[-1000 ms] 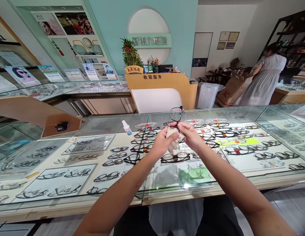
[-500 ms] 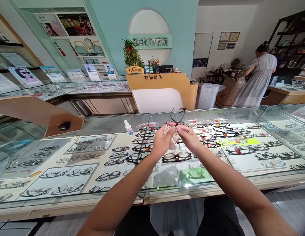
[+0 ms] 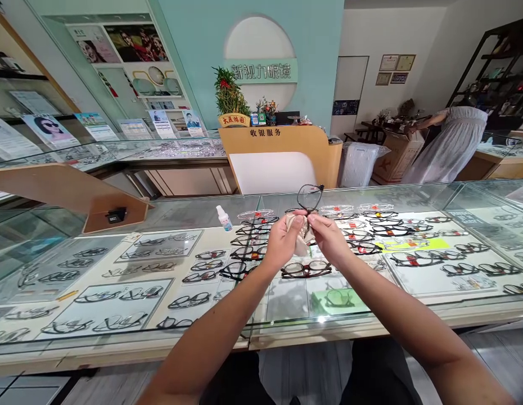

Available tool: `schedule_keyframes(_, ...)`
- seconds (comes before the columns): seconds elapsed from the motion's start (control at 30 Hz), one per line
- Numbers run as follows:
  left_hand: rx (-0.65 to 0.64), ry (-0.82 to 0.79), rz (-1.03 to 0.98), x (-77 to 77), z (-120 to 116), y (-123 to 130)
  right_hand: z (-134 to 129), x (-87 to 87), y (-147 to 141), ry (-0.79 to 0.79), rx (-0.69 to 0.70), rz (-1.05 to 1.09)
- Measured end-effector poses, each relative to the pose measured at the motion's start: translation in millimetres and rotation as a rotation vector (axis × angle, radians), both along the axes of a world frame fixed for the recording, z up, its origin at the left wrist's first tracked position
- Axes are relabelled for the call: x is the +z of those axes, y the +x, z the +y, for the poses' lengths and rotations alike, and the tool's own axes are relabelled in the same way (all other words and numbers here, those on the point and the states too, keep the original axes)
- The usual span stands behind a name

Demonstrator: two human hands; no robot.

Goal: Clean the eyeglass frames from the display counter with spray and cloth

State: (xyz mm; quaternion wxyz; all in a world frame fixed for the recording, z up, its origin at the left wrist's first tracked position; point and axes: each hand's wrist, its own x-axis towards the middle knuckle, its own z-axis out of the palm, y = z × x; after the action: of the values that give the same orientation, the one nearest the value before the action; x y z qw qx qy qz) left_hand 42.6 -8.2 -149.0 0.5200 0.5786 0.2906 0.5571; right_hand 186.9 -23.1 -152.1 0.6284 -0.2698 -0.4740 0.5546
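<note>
A pair of dark-framed glasses (image 3: 310,197) is held up over the glass counter, one lens showing above my fingers. My left hand (image 3: 282,239) is closed on a pale crumpled cloth (image 3: 302,243), which is pressed around the lower part of the glasses. Beside it, the fingers of my right hand (image 3: 328,233) pinch the dark frame. The other lens is hidden by the cloth and my fingers. A small white spray bottle (image 3: 224,218) stands on the counter to the left of my hands.
Rows of glasses (image 3: 306,270) lie inside the glass showcase (image 3: 287,332). A wooden mirror stand (image 3: 113,197) is at the left. Beyond the counter are a reception desk (image 3: 329,163), a cardboard box (image 3: 398,154) and a person in a pale dress (image 3: 449,146).
The view has shifted slightly, so things appear a little further right. The person at the back bends lower over the box. My hands keep their hold on the glasses and cloth.
</note>
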Motion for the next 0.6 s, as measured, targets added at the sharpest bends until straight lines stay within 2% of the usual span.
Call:
schedule_keyframes(0.1,-0.088,0.069,0.060,3.7,2,-5,1,5.4,8,-0.057,0.008,0.006)
schedule_keyframes(0.17,-0.176,0.049,0.092,4.6,3,-7,3,7.0,12,-0.081,0.018,0.026)
schedule_keyframes(0.23,-0.209,0.006,0.081,3.4,3,-6,3,5.4,11,-0.063,-0.009,0.008)
schedule_keyframes(0.37,-0.099,-0.041,-0.008,-0.9,4,-1,3,-0.8,5,0.054,-0.072,-0.096)
schedule_keyframes(0.43,-0.067,-0.037,0.001,-0.9,5,-1,4,-0.5,7,0.048,-0.064,-0.100)
schedule_keyframes(0.6,-0.259,-0.003,0.121,4.8,7,-11,6,6.1,17,-0.101,-0.008,0.006)
